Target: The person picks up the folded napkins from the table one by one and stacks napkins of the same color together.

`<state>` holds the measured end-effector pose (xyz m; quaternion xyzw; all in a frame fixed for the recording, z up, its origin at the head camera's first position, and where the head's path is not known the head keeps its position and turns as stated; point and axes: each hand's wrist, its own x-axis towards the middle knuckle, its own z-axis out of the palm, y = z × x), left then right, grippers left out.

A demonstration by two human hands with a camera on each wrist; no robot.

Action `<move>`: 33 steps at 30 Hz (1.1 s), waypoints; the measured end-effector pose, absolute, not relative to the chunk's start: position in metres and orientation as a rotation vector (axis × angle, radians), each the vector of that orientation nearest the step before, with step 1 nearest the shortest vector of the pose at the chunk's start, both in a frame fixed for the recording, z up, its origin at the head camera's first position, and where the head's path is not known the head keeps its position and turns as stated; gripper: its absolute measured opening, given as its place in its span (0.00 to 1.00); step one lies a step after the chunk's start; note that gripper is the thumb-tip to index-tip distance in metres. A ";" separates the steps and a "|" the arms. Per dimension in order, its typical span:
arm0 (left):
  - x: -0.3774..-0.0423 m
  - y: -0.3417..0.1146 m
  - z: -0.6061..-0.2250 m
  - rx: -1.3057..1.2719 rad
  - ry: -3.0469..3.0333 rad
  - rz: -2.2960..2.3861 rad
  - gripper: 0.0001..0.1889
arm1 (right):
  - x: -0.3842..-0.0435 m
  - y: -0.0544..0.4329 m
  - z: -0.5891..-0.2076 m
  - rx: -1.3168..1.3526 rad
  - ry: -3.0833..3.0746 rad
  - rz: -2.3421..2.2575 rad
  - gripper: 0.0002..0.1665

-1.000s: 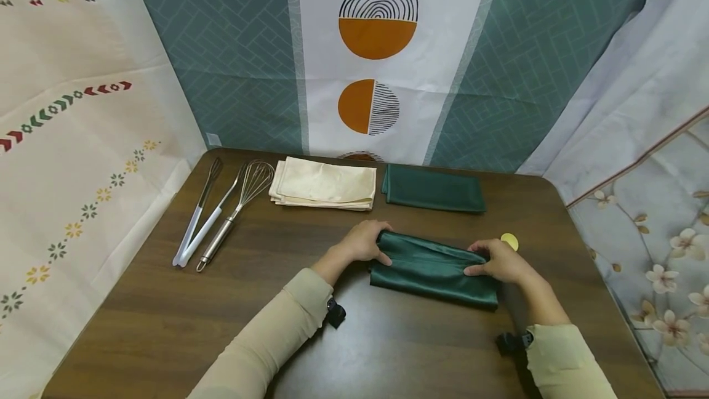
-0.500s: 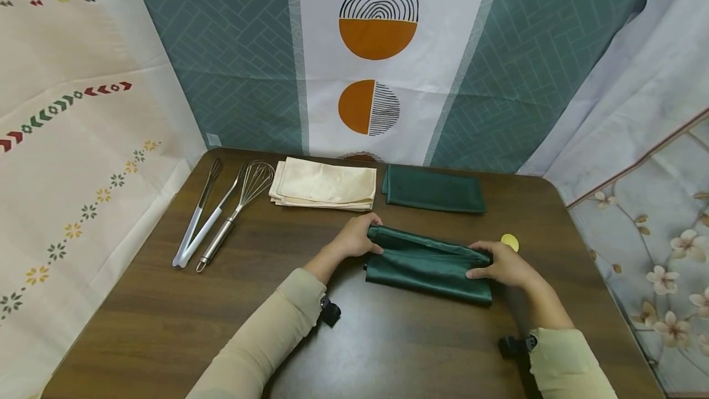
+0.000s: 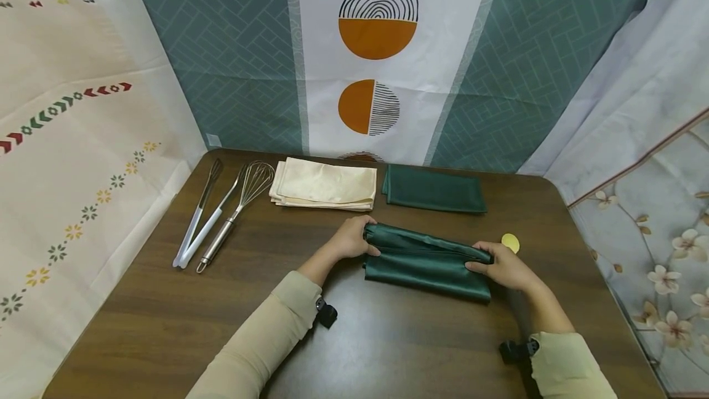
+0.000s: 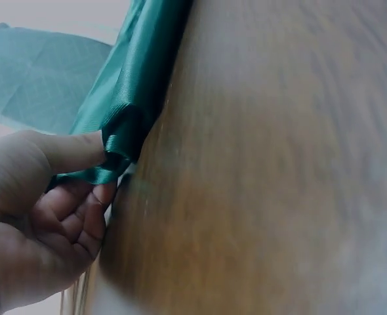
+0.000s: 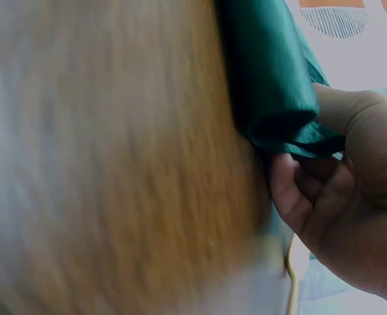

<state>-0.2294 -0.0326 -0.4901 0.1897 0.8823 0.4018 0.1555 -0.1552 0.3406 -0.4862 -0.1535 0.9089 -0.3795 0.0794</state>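
Observation:
A shiny dark green cloth [image 3: 426, 270], folded into a long strip, lies across the middle right of the table in the head view. My left hand [image 3: 350, 237] pinches its left end between thumb and fingers. At the opposite end my right hand [image 3: 501, 265] grips the cloth's far edge the same way. In the left wrist view the thumb of the left hand [image 4: 42, 190] presses on the bunched green fabric [image 4: 124, 105]. The right wrist view has the cloth's rounded, rolled-looking fold [image 5: 272, 72] beside the right hand [image 5: 351, 177].
Behind the cloth lie a folded cream cloth [image 3: 327, 185] and a second folded green cloth [image 3: 434, 189]. Tongs [image 3: 199, 220] and a whisk [image 3: 232, 220] rest at the left of the wooden table [image 3: 388, 350]. A yellow disc [image 3: 510, 242] sits just beyond the right hand.
My left hand has moved left and slightly away from me, drawing its end of the green cloth along. The cloth's near edge has shifted a little left; the right hand has barely moved.

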 end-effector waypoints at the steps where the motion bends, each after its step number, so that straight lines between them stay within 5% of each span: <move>1: -0.230 -0.033 -0.490 0.519 2.523 1.174 0.39 | -0.155 0.340 -0.487 -0.457 2.731 -1.138 0.08; 6: -0.230 -0.035 -0.494 0.389 2.414 1.375 0.37 | -0.156 0.336 -0.487 -0.426 2.748 -1.200 0.08; 11: -0.228 -0.036 -0.498 0.402 2.361 1.509 0.17 | -0.156 0.334 -0.485 -0.264 2.688 -1.240 0.23; 15: -0.228 -0.037 -0.499 0.441 2.293 1.560 0.27 | -0.157 0.333 -0.484 -0.231 2.674 -1.203 0.35; 25: -0.226 -0.037 -0.495 0.505 2.271 1.502 0.08 | -0.159 0.334 -0.487 -0.391 2.529 -1.378 0.12; 33: -0.222 -0.034 -0.497 0.523 2.258 1.556 0.05 | -0.159 0.332 -0.487 -0.336 2.509 -1.413 0.11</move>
